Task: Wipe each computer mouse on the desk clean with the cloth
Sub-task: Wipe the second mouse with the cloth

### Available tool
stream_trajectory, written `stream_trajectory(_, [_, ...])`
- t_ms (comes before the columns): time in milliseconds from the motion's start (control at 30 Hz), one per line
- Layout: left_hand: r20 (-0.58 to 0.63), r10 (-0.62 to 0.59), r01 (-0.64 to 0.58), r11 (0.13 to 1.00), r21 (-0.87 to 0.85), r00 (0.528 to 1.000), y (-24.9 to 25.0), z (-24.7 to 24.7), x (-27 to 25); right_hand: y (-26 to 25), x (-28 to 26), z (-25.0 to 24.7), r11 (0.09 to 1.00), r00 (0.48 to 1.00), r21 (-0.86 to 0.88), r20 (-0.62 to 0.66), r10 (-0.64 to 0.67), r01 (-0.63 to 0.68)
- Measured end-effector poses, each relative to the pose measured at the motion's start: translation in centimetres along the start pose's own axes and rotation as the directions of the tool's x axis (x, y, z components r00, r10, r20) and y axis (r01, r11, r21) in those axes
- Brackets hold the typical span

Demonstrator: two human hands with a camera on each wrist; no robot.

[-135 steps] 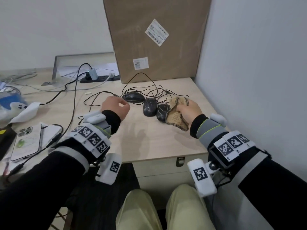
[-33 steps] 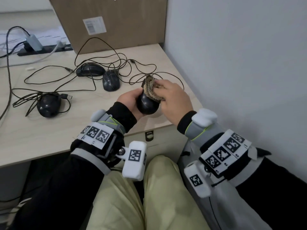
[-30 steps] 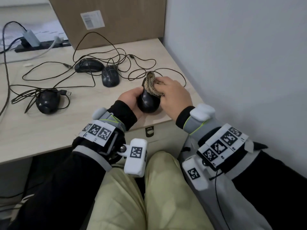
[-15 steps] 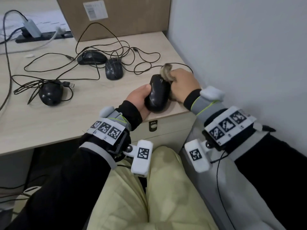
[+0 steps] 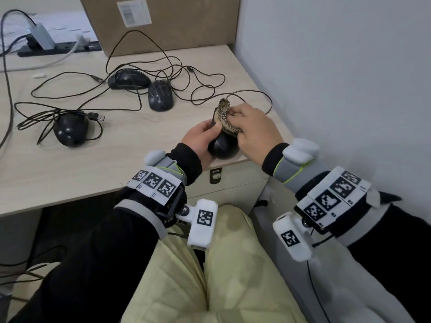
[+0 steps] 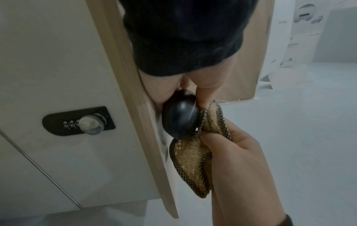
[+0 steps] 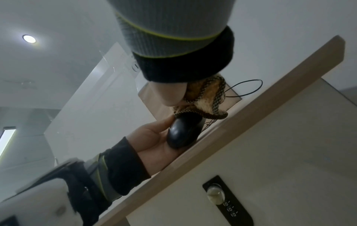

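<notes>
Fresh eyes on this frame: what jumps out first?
Both hands meet at the desk's near right corner: the left hand grips a black mouse while the right hand presses a tan cloth on it. Three more mice lie in tangled cables behind.

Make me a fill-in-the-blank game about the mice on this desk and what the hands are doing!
1. The left hand holds a black ____ at the desk's front edge.
2. The right hand rubs it with a tan ____.
3. Besides the held one, ____ other mice lie on the desk.
4. Behind the mice stands a brown cardboard ____.

Missing words: mouse; cloth; three; box
</notes>
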State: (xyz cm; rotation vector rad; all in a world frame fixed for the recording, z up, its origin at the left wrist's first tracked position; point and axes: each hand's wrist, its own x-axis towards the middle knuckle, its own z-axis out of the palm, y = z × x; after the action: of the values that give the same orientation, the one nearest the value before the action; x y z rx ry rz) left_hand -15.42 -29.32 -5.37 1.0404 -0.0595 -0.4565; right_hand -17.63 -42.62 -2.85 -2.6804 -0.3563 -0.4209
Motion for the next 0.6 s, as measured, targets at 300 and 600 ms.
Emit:
stream_trajectory(300, [-0.033, 0.028, -0.028, 1.000, 0.009, 0.999, 0.0, 0.1, -0.1, 2.2, 2.5, -1.4, 0.975, 0.976, 0.042, -0.003, 0.217, -0.217])
stream_trajectory(600, [-0.025, 0.013, -0.013, 1.000, 0.010, 1.000, 0.0, -0.5, 0.3, -0.2, -0.6, -0.4, 0.991, 0.995, -0.095, -0.006, 0.095, -0.095])
